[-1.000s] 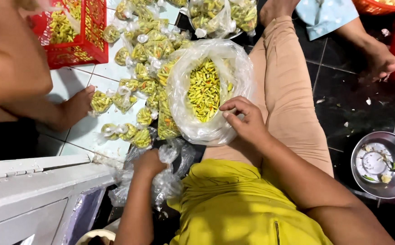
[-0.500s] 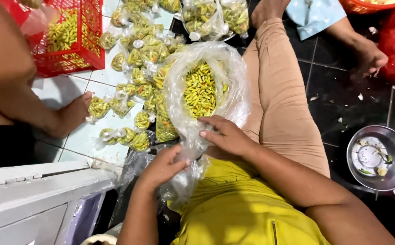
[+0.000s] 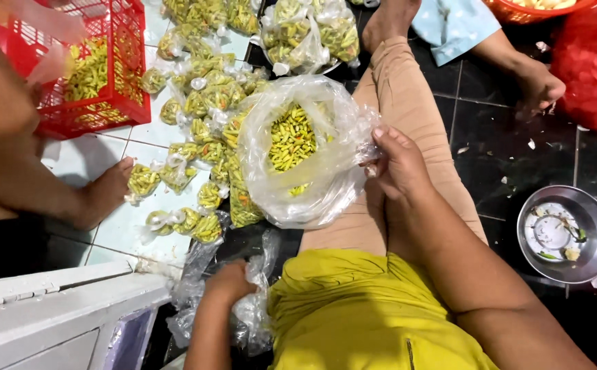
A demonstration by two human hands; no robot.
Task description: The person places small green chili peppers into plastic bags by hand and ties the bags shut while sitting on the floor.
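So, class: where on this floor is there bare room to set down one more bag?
Bare pale tile lies between the other person's foot and the small tied bags. Dark tile between the tan leg and steel bowl is free. Around the big open bag it is crowded.

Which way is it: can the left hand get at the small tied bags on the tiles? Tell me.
Probably yes. The left hand rests on a heap of empty plastic bags, and the nearest tied bags lie just beyond it on the tiles, with only loose plastic between.

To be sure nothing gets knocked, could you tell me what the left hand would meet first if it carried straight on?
The left hand already touches the crumpled empty plastic bags; beyond them, probably the small tied chilli bags, though depth is unclear.
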